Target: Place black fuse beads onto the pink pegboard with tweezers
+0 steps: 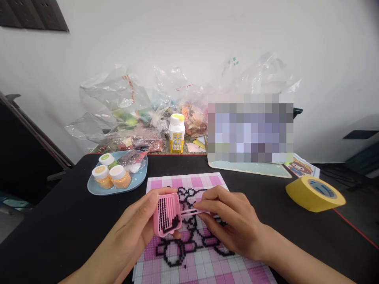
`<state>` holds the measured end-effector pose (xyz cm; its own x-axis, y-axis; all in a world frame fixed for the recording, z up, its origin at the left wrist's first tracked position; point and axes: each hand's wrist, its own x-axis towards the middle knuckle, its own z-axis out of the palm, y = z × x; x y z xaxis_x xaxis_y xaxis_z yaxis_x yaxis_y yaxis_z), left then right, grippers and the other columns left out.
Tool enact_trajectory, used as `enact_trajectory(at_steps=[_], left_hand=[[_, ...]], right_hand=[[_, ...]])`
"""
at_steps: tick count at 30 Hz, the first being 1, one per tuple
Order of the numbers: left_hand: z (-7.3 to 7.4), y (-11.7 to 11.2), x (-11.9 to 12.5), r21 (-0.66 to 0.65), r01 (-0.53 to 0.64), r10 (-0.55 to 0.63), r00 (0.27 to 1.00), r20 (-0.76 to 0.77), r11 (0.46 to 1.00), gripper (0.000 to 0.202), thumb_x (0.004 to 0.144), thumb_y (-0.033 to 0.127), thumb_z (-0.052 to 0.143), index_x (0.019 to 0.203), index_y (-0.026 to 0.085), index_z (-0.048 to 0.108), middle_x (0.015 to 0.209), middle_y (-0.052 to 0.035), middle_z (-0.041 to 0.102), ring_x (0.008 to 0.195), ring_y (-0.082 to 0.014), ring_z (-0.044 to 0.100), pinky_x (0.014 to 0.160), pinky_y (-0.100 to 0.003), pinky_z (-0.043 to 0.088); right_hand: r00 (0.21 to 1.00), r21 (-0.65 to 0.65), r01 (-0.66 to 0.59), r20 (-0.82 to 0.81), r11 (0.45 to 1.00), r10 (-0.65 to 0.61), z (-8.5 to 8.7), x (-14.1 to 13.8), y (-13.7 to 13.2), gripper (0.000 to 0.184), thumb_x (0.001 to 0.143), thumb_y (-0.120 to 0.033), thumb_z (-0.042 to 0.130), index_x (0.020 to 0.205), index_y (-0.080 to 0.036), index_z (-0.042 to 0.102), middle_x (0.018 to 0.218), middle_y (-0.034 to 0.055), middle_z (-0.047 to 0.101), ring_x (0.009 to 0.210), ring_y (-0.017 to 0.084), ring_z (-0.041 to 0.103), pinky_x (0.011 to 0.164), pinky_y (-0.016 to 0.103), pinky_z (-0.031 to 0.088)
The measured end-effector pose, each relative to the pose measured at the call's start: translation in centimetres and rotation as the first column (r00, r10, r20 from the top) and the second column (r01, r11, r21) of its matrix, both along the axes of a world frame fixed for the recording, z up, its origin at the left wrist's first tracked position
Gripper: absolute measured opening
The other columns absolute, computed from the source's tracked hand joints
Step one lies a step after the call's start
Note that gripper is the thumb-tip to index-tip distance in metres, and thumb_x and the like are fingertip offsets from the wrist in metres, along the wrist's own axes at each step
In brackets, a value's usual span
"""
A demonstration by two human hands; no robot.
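Observation:
My left hand point(142, 221) grips a small pink ribbed bead tray point(170, 205), tilted towards me, with black beads lined up in its grooves and heaped in a lower corner. Pinched in my right hand point(227, 217) is a pair of pale pink tweezers point(189, 212), its tips at the tray's right edge. Whether the tips hold a bead is too small to tell. Below both hands lies a pink and white checked pegboard point(201, 270), where black beads point(171, 262) form an outline drawing. My hands hide part of that outline.
A blue plate point(139, 181) at left carries several bead jars point(121, 177) and small bags. Behind stand a white and yellow bottle point(177, 134) and clear plastic bags point(118, 98). Yellow tape point(314, 193) lies at right, near a pale board point(251, 167) with a pixelated area above.

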<state>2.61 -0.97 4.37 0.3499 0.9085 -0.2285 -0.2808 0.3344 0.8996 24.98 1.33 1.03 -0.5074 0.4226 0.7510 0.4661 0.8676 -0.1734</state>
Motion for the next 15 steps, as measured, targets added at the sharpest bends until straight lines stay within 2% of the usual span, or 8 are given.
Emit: enact_trajectory(at_steps=[3,8,11,15], left_hand=[[-0.06,-0.11,-0.11,-0.014,-0.010,0.011,1.000,0.023,1.000,0.032,0.095,0.046,0.053,0.115,0.028,0.071,0.102,-0.0019,0.073,0.097,-0.0216,0.062,0.090,-0.033,0.052],[-0.40,-0.28,-0.47,-0.060,-0.024,0.024,1.000,0.003,0.998,0.035,0.095,0.049,0.051,0.115,0.026,0.070,0.103,-0.0040,0.073,0.106,-0.0259,0.060,0.089,-0.035,0.053],[-0.46,-0.24,-0.45,-0.078,-0.029,0.029,1.000,0.001,0.997,0.035,0.095,0.048,0.052,0.116,0.026,0.069,0.107,-0.0041,0.073,0.105,-0.0256,0.061,0.091,-0.036,0.053],[-0.19,-0.12,-0.11,-0.061,-0.030,0.030,1.000,-0.001,0.998,0.031,0.096,0.044,0.052,0.113,0.026,0.070,0.106,-0.0035,0.073,0.091,-0.0216,0.063,0.090,-0.036,0.053]], right_hand=[[1.000,-0.004,-0.005,0.005,1.000,0.005,-0.05,-0.02,0.14,0.012,0.096,-0.012,0.050,0.103,-0.013,0.060,0.087,0.0058,0.061,0.072,0.012,0.058,0.054,0.022,0.044],[1.000,-0.014,-0.008,0.012,1.000,0.008,-0.14,-0.08,0.25,0.012,0.096,-0.012,0.051,0.104,-0.013,0.061,0.087,0.0058,0.061,0.072,0.012,0.058,0.055,0.023,0.044],[1.000,-0.017,-0.008,0.018,1.000,0.008,-0.17,-0.06,0.18,0.011,0.097,-0.013,0.051,0.103,-0.013,0.061,0.086,0.0054,0.061,0.071,0.012,0.058,0.055,0.022,0.044],[1.000,0.007,-0.003,-0.020,1.000,0.003,-0.08,0.06,-0.01,0.010,0.095,-0.011,0.054,0.102,-0.012,0.060,0.087,0.0056,0.061,0.073,0.012,0.058,0.056,0.022,0.044]])
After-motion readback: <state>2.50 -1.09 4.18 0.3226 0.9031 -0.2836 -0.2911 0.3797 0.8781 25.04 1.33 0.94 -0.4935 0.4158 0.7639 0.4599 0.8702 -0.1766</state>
